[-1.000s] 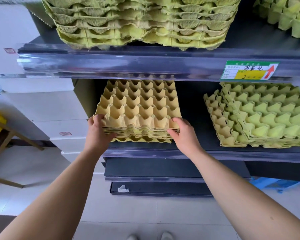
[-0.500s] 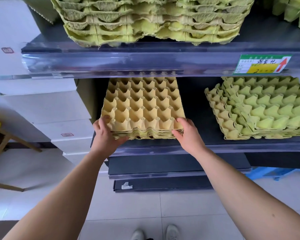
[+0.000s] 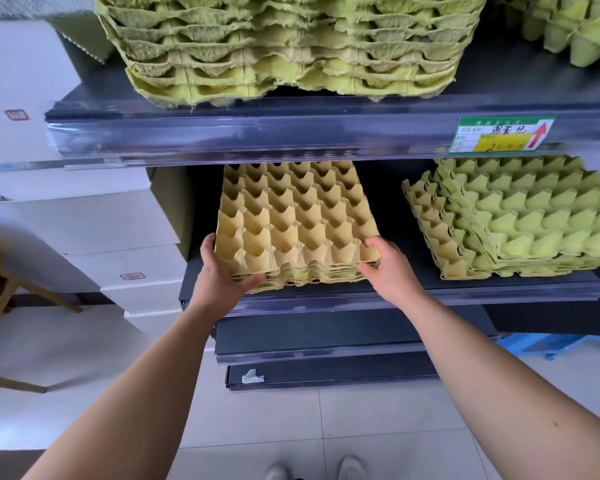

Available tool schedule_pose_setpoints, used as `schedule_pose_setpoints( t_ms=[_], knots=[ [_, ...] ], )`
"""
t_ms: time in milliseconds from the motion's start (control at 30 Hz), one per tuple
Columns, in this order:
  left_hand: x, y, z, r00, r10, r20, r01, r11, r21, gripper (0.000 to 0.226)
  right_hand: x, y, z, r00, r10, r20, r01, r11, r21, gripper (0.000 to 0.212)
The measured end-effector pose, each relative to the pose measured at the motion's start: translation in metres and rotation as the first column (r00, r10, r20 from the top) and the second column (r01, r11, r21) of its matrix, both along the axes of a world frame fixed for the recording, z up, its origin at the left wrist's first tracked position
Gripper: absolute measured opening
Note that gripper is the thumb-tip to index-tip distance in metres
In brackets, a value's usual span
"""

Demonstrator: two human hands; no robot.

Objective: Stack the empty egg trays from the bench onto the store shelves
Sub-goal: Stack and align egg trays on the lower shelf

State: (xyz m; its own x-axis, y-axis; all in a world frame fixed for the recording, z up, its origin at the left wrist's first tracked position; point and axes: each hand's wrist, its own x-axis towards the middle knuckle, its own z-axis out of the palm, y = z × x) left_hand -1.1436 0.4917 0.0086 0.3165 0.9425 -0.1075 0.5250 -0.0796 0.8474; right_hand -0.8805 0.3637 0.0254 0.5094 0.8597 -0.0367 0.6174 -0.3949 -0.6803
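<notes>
Hardly anything has shifted in the last second: the stack of egg trays (image 3: 295, 223) sits on the left part of the middle shelf (image 3: 430, 292), its near edge just inside the lip. The left hand (image 3: 219, 275) and right hand (image 3: 385, 268) each grip a near corner, fingers curled round the edge. The stack lies straight ahead of both hands, equally close to each, and its long axis seems to run near to far, so I'd judge only a straight push inward remains.

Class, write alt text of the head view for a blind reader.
A person's left hand and right hand grip the near corners of a tan stack of egg trays at the front of a middle shelf. A greener stack lies to its right; a third stack sits on the shelf above.
</notes>
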Motion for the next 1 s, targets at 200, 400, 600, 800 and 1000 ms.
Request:
schedule_pose_setpoints(
  t_ms=[200, 400, 600, 800, 1000],
  knots=[
    [0.027, -0.026, 0.003, 0.999, -0.019, 0.03, 0.02, 1.0, -0.024, 0.102, 0.038, -0.019, 0.003, 0.999, -0.034, 0.016, 0.034, 0.999, -0.035, 0.038],
    [0.05, -0.051, 0.013, 0.998, 0.027, 0.065, -0.029, 0.999, 0.031, 0.09, 0.065, -0.041, 0.018, 1.0, -0.012, 0.017, 0.012, 1.0, 0.012, 0.042],
    [0.043, -0.045, 0.02, 0.973, 0.146, 0.179, -0.154, 0.988, 0.029, 0.093, 0.052, -0.049, 0.026, 0.999, -0.033, 0.007, 0.031, 0.991, 0.128, 0.042],
    [0.03, -0.03, 0.031, 0.965, 0.174, 0.196, -0.172, 0.985, -0.03, 0.059, 0.031, -0.038, 0.027, 0.998, -0.03, -0.062, 0.042, 0.98, 0.196, 0.042],
    [0.021, -0.026, 0.035, 0.919, 0.267, 0.291, -0.195, 0.947, -0.254, 0.104, 0.025, -0.026, 0.034, 0.999, -0.009, -0.051, 0.017, 0.988, 0.153, 0.039]
  ],
)
